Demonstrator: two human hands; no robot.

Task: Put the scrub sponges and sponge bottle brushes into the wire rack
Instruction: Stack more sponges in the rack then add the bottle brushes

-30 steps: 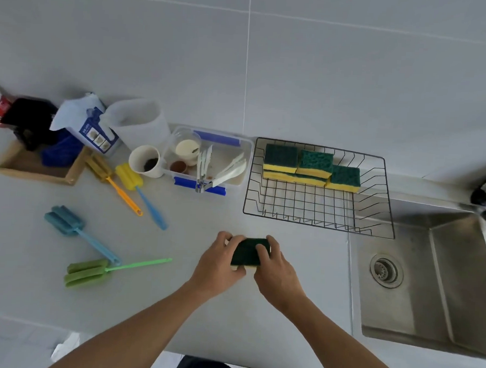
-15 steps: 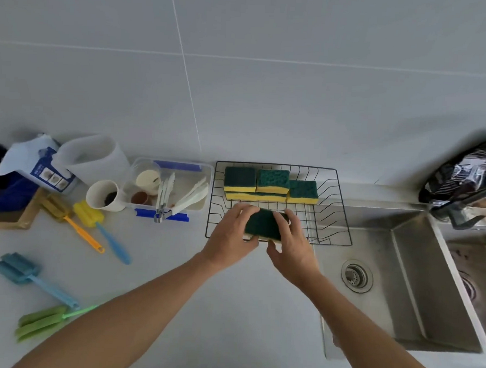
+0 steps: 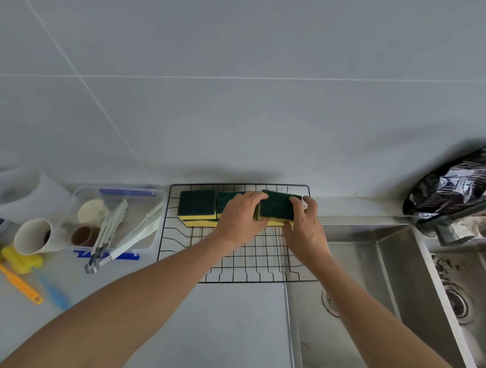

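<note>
Both hands, left (image 3: 241,217) and right (image 3: 304,229), are gripping one scrub sponge (image 3: 277,208) over the wire rack (image 3: 231,267). Other sponges (image 3: 197,206) are lying racked just left; bottle brushes (image 3: 17,270) are waiting far left on the tabletop (image 3: 215,323).

Soft, even daylight fills the scene, cool and slightly dim, with no hard glare. A faint shadow falls on the wall just behind the wire rack (image 3: 233,270). Wide-angle distortion bends the tile seams and the sink (image 3: 376,303) edges. The bottle brushes (image 3: 17,273) at lower left are smeared by blur.
</note>
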